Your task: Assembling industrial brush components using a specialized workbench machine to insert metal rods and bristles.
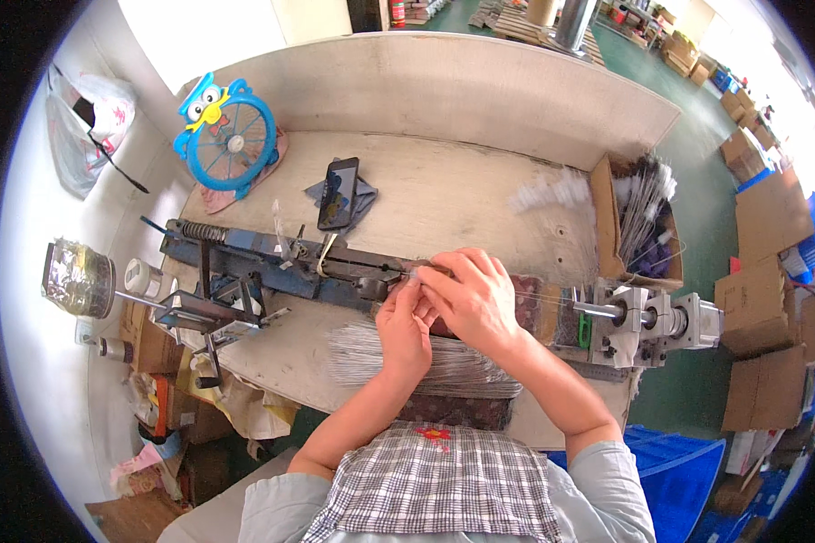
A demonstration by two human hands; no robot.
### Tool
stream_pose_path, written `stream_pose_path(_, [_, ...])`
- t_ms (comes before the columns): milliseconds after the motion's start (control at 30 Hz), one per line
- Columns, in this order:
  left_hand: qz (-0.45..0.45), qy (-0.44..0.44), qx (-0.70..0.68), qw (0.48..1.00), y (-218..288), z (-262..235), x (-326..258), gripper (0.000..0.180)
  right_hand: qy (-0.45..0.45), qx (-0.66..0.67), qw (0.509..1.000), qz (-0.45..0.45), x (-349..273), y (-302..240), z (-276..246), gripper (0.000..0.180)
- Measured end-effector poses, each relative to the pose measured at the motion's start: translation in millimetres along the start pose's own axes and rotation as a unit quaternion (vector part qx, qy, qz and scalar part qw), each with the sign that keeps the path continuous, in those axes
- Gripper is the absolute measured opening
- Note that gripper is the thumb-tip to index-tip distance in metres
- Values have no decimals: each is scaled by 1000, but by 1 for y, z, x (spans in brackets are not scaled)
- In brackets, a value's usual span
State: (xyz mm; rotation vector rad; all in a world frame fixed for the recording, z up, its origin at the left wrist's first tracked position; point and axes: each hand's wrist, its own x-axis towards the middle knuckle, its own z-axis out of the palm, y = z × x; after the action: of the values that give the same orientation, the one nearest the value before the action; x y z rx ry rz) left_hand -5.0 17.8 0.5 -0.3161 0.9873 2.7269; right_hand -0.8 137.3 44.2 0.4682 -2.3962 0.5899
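Note:
My left hand [406,330] and my right hand [473,300] meet over the middle of a long bench machine [285,262]. The fingertips of both are pinched together around a tiny pale bit, too small to make out. Just left of the fingertips is the machine's dark metal clamp [371,288]. Thin wire [545,297] stretches from behind my right hand toward a metal spindle [607,310] on the right. Below my hands lies a thick bundle of grey wires [462,373], partly hidden by my left forearm.
A crank handle [210,366] juts out at the left front. Farther back are a phone [339,192] on a dark cloth and a blue cartoon-shaped fan [234,140]. White bristle brushes [557,194] lie beside a cardboard box [607,226] of wire-stemmed brushes. A low board [444,86] edges the table's back.

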Motion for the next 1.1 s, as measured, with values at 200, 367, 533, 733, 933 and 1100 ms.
stream_pose_path(200, [-10, 19, 27, 999, 2, 2, -2, 13, -9, 7, 1000, 15, -10, 8, -2, 20])
stream_pose_path(367, [4, -6, 58, 998, 0, 5, -2, 12, -20, 28, 999, 30, -10, 15, -14, 20])
stream_pose_path(533, [9, 1, 28, 1000, 2, 2, 0, 13, -32, 44, 998, 18, -1, 6, -8, 26])
stream_pose_path(733, [-4, -2, -7, 1000, 0, 1, -2, 14, -39, 37, 998, 13, 1, 6, -12, 28])
stream_pose_path(933, [-31, -1, -41, 999, 3, 0, -2, 14, -15, 60, 998, 29, -4, 7, -5, 26])
stream_pose_path(1100, [-9, -10, -13, 1000, 2, 3, -4, 13, -27, 50, 998, 26, -4, 6, -6, 26])
